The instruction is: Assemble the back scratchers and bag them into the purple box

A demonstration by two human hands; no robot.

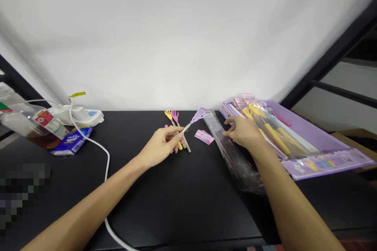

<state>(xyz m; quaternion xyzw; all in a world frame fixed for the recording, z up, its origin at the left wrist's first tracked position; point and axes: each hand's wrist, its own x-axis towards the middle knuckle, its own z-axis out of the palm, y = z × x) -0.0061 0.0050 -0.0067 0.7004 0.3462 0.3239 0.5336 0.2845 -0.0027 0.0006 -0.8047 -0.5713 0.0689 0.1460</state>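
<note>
My left hand (165, 143) is closed around the silver handle of a back scratcher with a purple claw (199, 114), tilted up to the right. Beneath it on the black table lie a yellow back scratcher (168, 114) and a pink back scratcher (174, 115), their handles partly covered by my fingers. My right hand (246, 131) is over the right edge of a long clear plastic bag (231, 153). Its thumb and forefinger are curved and a little apart, with nothing plainly held. Between the hands lie small pink printed cards (204, 137).
At right a purple display box (303, 129) holds bagged yellow scratchers (273, 133). On the left are a tilted bottle of brown liquid (32, 121), a blue packet (72, 141) and a white power strip (91, 117). A white cable (107, 160) runs along the table.
</note>
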